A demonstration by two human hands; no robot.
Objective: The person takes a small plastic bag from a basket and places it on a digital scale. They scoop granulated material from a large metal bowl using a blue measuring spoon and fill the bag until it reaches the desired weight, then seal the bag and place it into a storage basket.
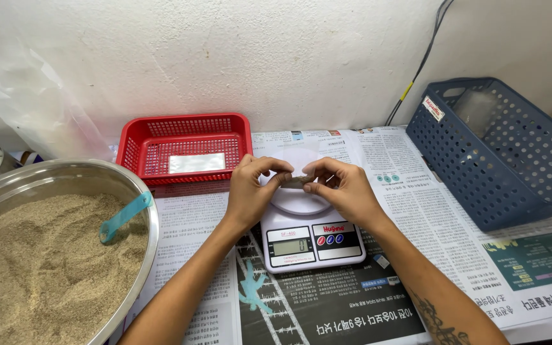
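Both hands raised just above the round white platform of a small digital kitchen scale [308,237]. Left hand [253,186] and right hand [343,187] facing each other, each grip pinching one end of a small flat packet [298,182] of brownish contents, thumbs under, forefingers on top. Packet held level between the two grips, over the scale's platform; whether touching the platform or just clear of it, cannot tell. Scale resting on newspaper [410,191] spread across the counter, display and three coloured buttons turned toward the wearer.

To the left, a wide steel bowl [129,185] heaped with fine tan grain [39,262], a turquoise scoop handle [126,216] sticking up out of the grain near the rim. Behind the left hand, against the white wall, a red plastic basket [185,150] with a pale rectangular piece lying flat inside. To the right, well apart from the hands, a blue perforated basket [499,150] tilted on its side, open mouth toward the scale. Crumpled clear plastic bag [36,105] against the wall at far left; black cable [423,61] running up the wall at upper right.
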